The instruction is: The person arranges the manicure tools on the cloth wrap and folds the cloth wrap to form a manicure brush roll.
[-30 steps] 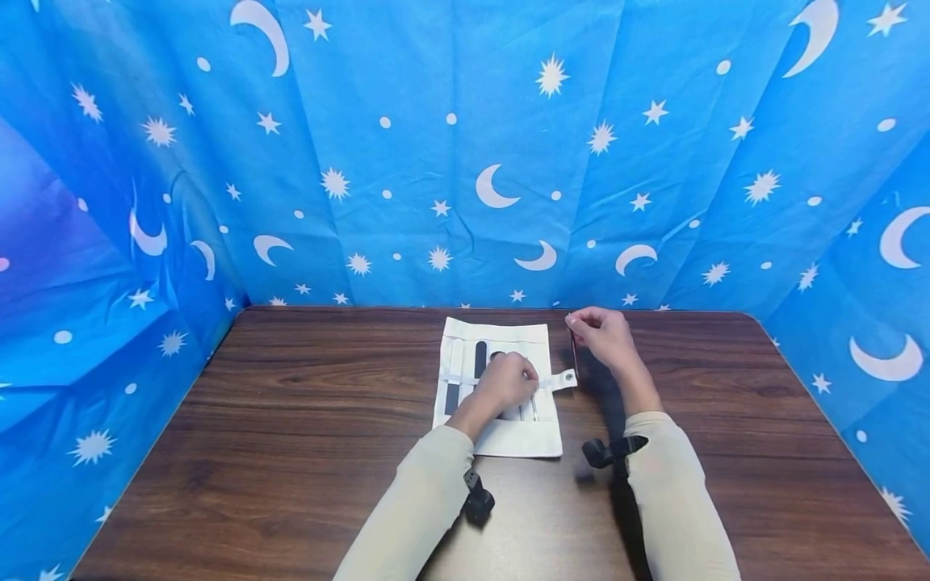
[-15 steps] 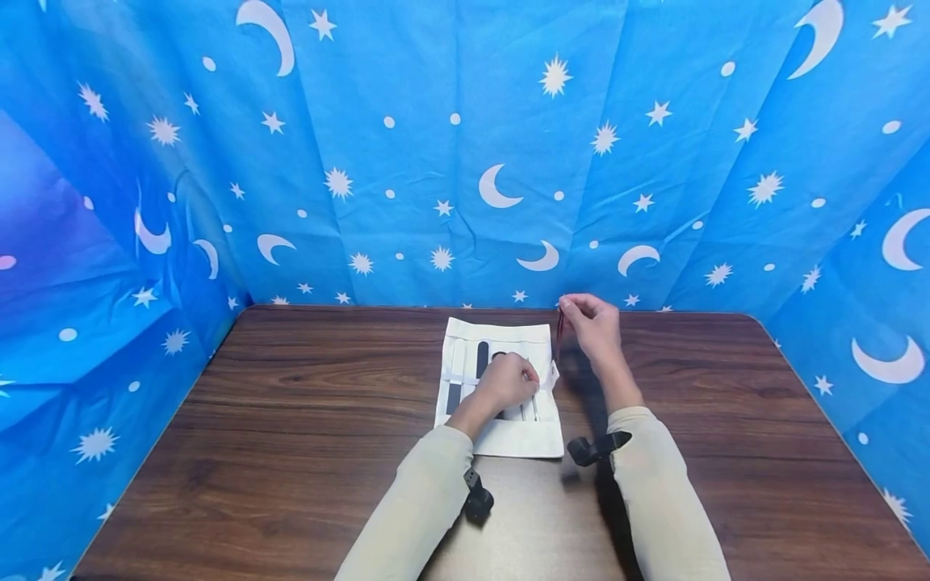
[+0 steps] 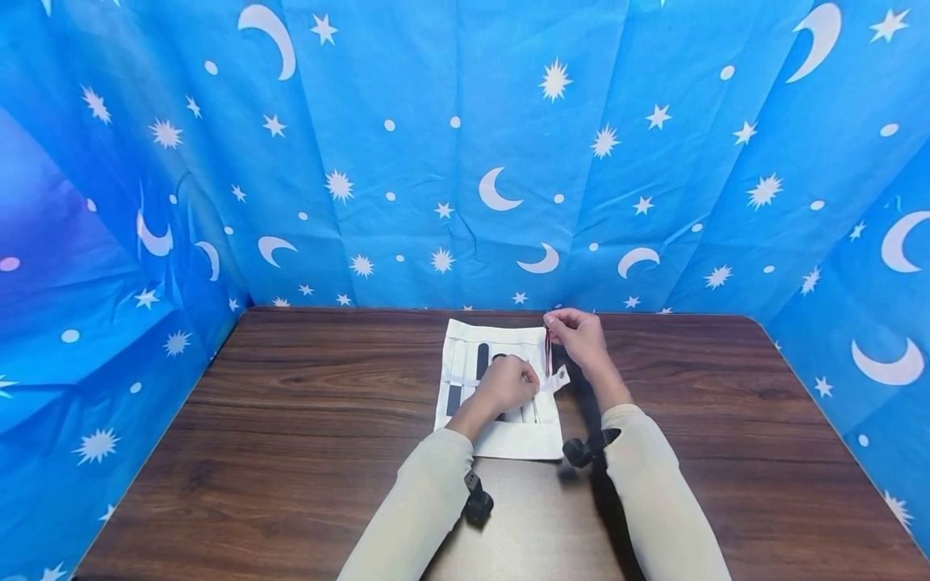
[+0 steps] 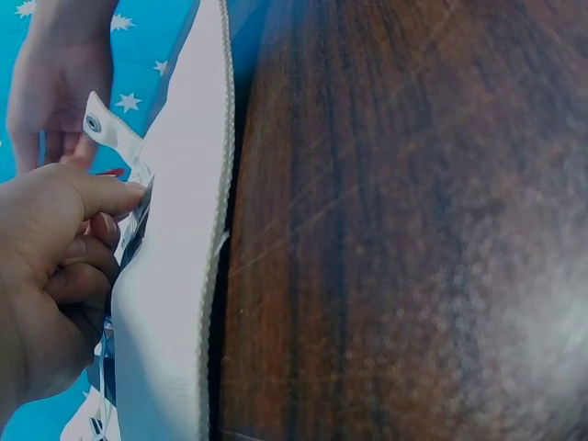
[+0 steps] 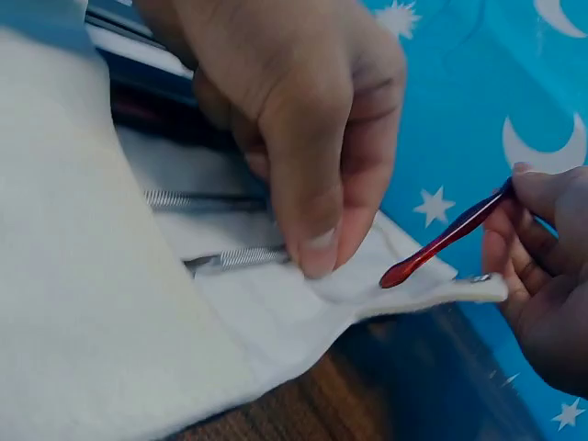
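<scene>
A white roll-up tool case (image 3: 508, 442) lies unfolded on the table, with slim tools under its white elastic band (image 3: 459, 379). My left hand (image 3: 504, 381) is over the case's right half. Its thumb and forefinger pinch at the band, beside a metal tool with a knurled handle (image 5: 250, 257); I cannot tell if they also grip that tool. My right hand (image 3: 581, 339), at the case's upper right corner, pinches a slender shiny red tool (image 5: 441, 241) by its upper end. The tool's wider, rounded end points down over the case's edge.
A tab with a metal snap (image 3: 562, 377) sticks out from the case's right side. A black nail file (image 3: 483, 359) and other tools sit in the case's left half. The blue star-patterned curtain (image 3: 407, 161) rises behind the wooden table (image 3: 312, 420).
My right hand has moved left with the red tool, from beside the case to its right edge. The snap tab has shifted. My left hand has stayed in place.
</scene>
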The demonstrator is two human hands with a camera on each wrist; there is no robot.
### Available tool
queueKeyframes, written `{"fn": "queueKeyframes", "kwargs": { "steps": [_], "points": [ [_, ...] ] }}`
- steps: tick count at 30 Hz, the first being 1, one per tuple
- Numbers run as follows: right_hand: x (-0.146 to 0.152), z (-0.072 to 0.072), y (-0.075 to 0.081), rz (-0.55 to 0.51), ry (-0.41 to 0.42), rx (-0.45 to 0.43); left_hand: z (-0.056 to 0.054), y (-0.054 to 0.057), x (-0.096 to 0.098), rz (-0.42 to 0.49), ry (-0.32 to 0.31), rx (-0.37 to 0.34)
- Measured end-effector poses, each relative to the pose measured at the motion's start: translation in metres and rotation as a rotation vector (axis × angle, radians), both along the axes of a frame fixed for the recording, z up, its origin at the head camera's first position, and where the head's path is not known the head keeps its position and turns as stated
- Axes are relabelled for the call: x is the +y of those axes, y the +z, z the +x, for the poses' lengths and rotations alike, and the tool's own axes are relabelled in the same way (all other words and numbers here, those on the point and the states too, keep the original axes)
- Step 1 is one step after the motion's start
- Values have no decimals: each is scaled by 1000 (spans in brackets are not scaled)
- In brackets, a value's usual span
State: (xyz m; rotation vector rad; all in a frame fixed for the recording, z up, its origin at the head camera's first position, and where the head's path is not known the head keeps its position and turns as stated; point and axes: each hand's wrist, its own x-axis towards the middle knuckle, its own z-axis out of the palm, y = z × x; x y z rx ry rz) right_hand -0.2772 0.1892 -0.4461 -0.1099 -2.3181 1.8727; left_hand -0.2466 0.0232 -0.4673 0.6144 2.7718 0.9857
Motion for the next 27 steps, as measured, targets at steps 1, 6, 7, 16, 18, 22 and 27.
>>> {"fn": "queueKeyframes", "kwargs": {
  "steps": [1,6,7,16,18,22,27],
  "points": [
    [0,-1,-2,12,5,-20,0,-1,0,1,-1,1],
    [1,-3,-10,35,28,-90,0,-3,0,5,-3,-17],
    [1,-4,-11,38,31,-102,0,-3,-1,7,-2,-21],
    [2,-6,-13,87,87,-212,-1,-4,-1,36,1,-28],
    [2,-5,-14,119,107,-250,-1,-4,-1,39,1,-33],
    [2,0,-13,196,140,-318,0,-3,-1,31,1,-26],
    [3,11,-9,336,143,-343,1,-4,0,37,16,-27]
  ]
}}
